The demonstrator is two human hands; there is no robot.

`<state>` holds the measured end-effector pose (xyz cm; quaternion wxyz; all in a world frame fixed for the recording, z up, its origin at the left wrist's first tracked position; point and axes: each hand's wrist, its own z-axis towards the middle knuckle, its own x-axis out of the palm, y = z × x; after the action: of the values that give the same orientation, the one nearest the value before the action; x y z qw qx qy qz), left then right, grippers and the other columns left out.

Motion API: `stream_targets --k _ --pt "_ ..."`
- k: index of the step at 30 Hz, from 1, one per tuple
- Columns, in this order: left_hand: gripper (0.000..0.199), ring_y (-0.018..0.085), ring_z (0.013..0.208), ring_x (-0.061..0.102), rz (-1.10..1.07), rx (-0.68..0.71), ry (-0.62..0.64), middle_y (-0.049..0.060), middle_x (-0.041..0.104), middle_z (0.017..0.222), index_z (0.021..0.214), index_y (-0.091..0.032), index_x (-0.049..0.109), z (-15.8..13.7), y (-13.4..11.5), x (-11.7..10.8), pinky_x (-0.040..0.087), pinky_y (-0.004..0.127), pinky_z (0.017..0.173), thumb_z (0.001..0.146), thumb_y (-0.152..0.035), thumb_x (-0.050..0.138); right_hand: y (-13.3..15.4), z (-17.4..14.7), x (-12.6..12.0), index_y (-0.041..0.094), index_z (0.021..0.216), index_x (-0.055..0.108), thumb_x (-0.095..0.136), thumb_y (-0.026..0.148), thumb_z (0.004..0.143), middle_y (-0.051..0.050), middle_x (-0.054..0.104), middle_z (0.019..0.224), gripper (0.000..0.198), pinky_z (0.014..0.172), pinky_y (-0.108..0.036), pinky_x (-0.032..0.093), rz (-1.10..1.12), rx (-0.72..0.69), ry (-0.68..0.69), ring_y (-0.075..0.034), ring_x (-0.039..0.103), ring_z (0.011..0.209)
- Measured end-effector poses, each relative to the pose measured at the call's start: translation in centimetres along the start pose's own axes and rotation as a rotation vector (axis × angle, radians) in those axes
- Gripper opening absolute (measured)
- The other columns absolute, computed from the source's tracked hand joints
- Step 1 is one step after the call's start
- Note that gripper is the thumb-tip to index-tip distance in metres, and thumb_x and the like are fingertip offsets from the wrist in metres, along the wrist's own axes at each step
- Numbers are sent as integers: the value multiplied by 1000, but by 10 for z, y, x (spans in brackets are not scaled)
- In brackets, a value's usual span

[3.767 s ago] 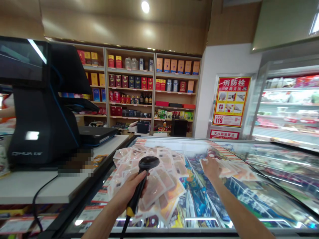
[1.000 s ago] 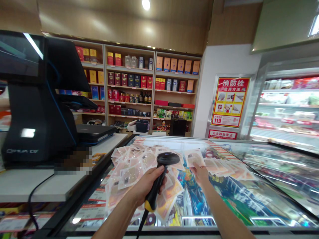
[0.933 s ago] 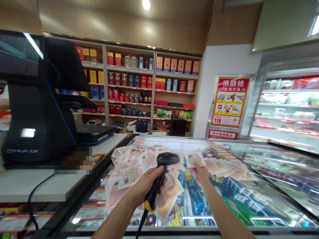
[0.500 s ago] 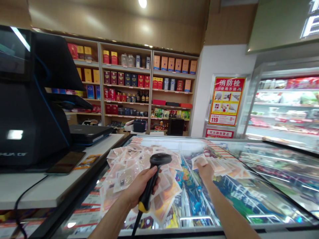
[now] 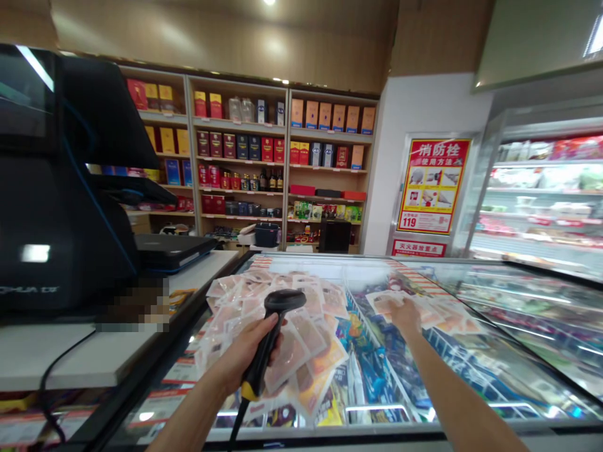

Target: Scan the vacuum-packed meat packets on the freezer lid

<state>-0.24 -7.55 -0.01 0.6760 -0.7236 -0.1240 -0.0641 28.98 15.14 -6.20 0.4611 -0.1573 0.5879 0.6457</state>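
My left hand (image 5: 254,345) is wrapped round the handle of a black and yellow barcode scanner (image 5: 266,342), its head up and its cable hanging down. Below the scanner, a large overlapping heap of flat clear packets (image 5: 235,307) with pale, orange-toned contents lies on the glass freezer top. On the right, my right hand (image 5: 406,315) has its fingers on a flat clear packet (image 5: 380,304), which it appears to grip by the near edge. A row of similar packets (image 5: 450,314) fans out to the right of that hand. Its fingertips are partly blurred.
At left, a black checkout terminal (image 5: 61,220) and a black flat device (image 5: 174,251) stand on a white counter (image 5: 51,358). Bagged goods in wire baskets show through the freezer glass (image 5: 499,351). Shelves of boxes (image 5: 240,150) and a red poster (image 5: 436,185) are behind.
My right hand has moved slightly right, with the packet at its fingers, over the row. My left hand and the scanner have shifted left and a little down.
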Motion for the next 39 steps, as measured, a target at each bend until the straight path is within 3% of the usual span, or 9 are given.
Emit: stream_targets --k 4,6,8,12,14,16,28,39 --pt "32 6 43 44 -10 16 -25 -3 50 55 79 -14 51 -8 -1 -13 32 18 41 70 -44 49 20 -20 5 7 104 49 39 39 72 -16 59 94 46 76 -34 39 42 -111 67 -25 52 93" --pt "32 6 43 44 -23 23 -35 -2 51 55 79 -14 51 -13 -2 -17 32 18 41 70 -44 49 41 -46 8 13 101 52 41 41 71 -9 61 89 42 77 -30 39 93 -250 140 -20 55 88" --pt "30 6 44 44 -36 31 -42 -2 52 56 78 -14 52 -18 -5 -20 33 18 42 69 -43 51 64 -85 10 14 102 52 39 44 72 -10 59 95 44 80 -30 38 189 -508 253 -19 53 91" --pt "28 6 44 44 -36 35 -63 -2 51 54 73 -14 52 -30 -10 -22 33 18 42 68 -41 53 92 -170 12 26 119 39 51 56 60 -10 30 130 67 92 -46 21 70 -861 393 -28 26 118" --pt "29 6 43 43 -38 40 -69 -2 51 53 72 -14 52 -33 -12 -22 32 18 42 67 -42 53 95 -198 15 33 122 32 55 61 51 -7 14 137 80 92 -54 12 -51 -947 470 -34 11 122" --pt "29 6 43 43 -42 48 -70 -2 50 53 73 -14 52 -35 -12 -22 32 18 42 67 -42 53 94 -210 22 37 124 27 54 64 51 -6 8 138 82 90 -58 5 -133 -997 505 -35 2 123" --pt "30 7 42 44 9 79 -8 -3 49 53 79 -14 48 -23 -5 -14 31 18 41 72 -43 46 106 -152 48 37 124 24 43 68 56 -5 12 138 77 90 -57 5 -177 -1004 510 -31 3 124" --pt "27 7 39 43 -17 46 -30 -4 48 52 77 -15 49 -8 -10 -3 33 18 39 69 -41 51 113 -118 54 36 122 30 52 66 50 -4 16 137 82 93 -53 6 -113 -978 559 -30 8 124"
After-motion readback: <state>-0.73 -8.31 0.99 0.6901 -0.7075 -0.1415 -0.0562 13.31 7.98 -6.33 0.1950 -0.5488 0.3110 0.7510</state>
